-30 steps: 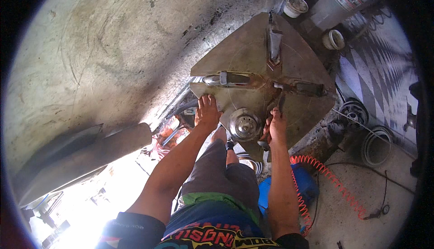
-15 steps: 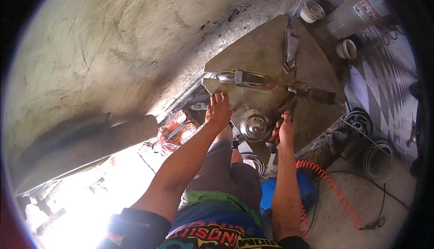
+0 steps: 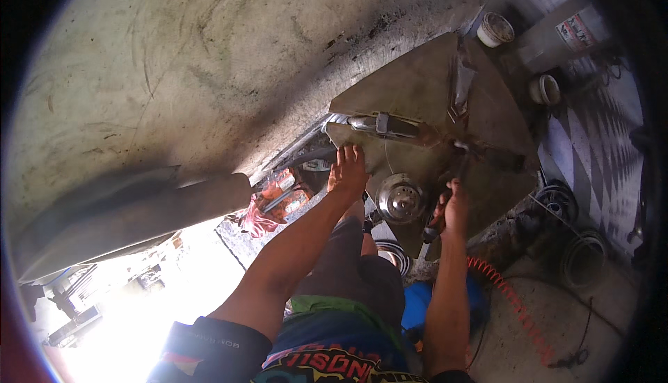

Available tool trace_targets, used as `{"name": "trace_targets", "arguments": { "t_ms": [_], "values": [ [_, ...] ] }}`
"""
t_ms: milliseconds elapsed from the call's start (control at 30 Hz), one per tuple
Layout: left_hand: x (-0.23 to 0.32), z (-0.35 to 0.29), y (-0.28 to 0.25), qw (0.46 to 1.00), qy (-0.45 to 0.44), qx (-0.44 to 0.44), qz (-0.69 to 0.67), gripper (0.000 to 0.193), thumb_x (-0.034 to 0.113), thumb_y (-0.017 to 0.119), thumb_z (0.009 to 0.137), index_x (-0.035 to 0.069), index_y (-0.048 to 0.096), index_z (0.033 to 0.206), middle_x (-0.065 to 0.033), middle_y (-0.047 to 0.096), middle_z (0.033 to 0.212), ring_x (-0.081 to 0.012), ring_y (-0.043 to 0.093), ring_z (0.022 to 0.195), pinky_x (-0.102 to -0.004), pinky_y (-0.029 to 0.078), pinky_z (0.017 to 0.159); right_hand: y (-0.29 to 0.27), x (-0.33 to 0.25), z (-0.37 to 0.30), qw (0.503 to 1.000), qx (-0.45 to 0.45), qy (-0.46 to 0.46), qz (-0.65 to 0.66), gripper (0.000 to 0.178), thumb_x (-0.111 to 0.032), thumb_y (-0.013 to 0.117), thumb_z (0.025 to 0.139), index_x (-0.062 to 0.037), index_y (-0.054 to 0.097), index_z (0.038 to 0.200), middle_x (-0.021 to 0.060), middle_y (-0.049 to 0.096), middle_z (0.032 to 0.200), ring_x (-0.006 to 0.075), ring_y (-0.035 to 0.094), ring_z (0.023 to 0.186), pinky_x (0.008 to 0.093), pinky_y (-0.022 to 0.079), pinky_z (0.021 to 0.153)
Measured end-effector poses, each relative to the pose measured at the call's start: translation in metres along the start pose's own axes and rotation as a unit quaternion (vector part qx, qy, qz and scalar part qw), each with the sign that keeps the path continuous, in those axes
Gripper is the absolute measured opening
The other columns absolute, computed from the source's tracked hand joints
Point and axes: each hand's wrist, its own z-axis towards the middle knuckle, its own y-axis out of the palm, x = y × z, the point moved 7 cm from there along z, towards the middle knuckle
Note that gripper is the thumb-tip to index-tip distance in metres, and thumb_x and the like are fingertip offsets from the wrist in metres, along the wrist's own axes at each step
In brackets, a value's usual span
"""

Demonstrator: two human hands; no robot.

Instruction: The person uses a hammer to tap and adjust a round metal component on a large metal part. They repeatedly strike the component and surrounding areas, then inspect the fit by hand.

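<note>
A worn metal turntable [image 3: 410, 98], made of wide plates with sliding clamps, stands in front of me. My left hand [image 3: 348, 173] rests on its left edge, palm down and fingers stretched out. My right hand [image 3: 456, 209] is closed round the red and dark handle of what looks like a hammer [image 3: 433, 230]. Its metal head reaches the turntable's middle, beside the clamp slots; whether it touches is hard to tell. Between my hands a round silvery metal disc [image 3: 401, 200] with small holes lies on the near plate. One clamp [image 3: 383, 125] sits beyond my left hand.
Two white tubs [image 3: 495, 29] stand behind the turntable at the right. Coiled cables [image 3: 584, 258] and a red spiral air hose [image 3: 511, 296] lie on the floor at the right. A blue container [image 3: 417, 306] is by my legs. Left is a large pale surface [image 3: 174, 70].
The whole view has shifted a little, so the turntable appears farther right and slightly lower. Both hands keep nearly the same places on it, and the right still grips the hammer.
</note>
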Motion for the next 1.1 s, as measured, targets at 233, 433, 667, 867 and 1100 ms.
{"name": "trace_targets", "arguments": {
  "t_ms": [233,433,667,867,1100],
  "values": [
    [-0.005,0.008,0.014,0.998,-0.030,-0.054,0.007,0.090,0.036,0.078,0.087,-0.003,0.030,0.152,-0.0238,0.036,0.151,-0.0412,0.035,0.144,-0.0488,0.049,0.105,0.008,0.000,-0.011,0.997,0.063,-0.034,-0.034,0.023,-0.034,0.055,0.103,-0.0114,0.056,0.110,0.0018,0.051,0.071,0.0116,0.047,0.051,0.0303,0.040,0.040],
    [-0.003,0.004,0.008,1.000,-0.011,-0.027,-0.005,0.088,0.033,0.078,0.088,-0.004,0.029,0.151,-0.0283,0.034,0.150,-0.0458,0.037,0.139,-0.0518,0.047,0.107,0.018,-0.010,-0.013,0.998,0.057,-0.039,-0.006,0.028,-0.038,0.057,0.102,-0.0096,0.054,0.106,-0.0013,0.045,0.063,0.0087,0.045,0.049,0.0298,0.039,0.040],
    [-0.002,0.005,0.010,0.999,-0.012,-0.041,0.011,0.089,0.034,0.079,0.087,-0.006,0.031,0.150,-0.0257,0.036,0.149,-0.0425,0.035,0.143,-0.0491,0.050,0.105,0.029,-0.003,-0.020,0.995,0.020,-0.016,-0.096,0.024,-0.033,0.057,0.103,-0.0100,0.055,0.107,-0.0008,0.049,0.068,0.0090,0.048,0.052,0.0281,0.039,0.038],
    [-0.001,0.004,0.006,0.999,-0.011,-0.035,0.004,0.087,0.032,0.080,0.086,-0.006,0.033,0.148,-0.0263,0.037,0.148,-0.0429,0.037,0.141,-0.0483,0.050,0.105,0.030,-0.007,-0.012,0.983,0.004,-0.056,-0.174,0.031,-0.036,0.054,0.103,-0.0049,0.054,0.105,-0.0003,0.047,0.063,0.0125,0.048,0.047,0.0318,0.041,0.040],
    [0.000,0.005,0.001,1.000,-0.002,-0.029,0.003,0.086,0.033,0.080,0.086,-0.006,0.034,0.147,-0.0262,0.039,0.145,-0.0427,0.038,0.140,-0.0471,0.053,0.102,0.025,-0.001,-0.011,0.980,0.017,-0.069,-0.186,0.026,-0.033,0.058,0.104,-0.0079,0.056,0.109,-0.0014,0.047,0.066,0.0091,0.044,0.045,0.0290,0.038,0.037]
  ]
}}
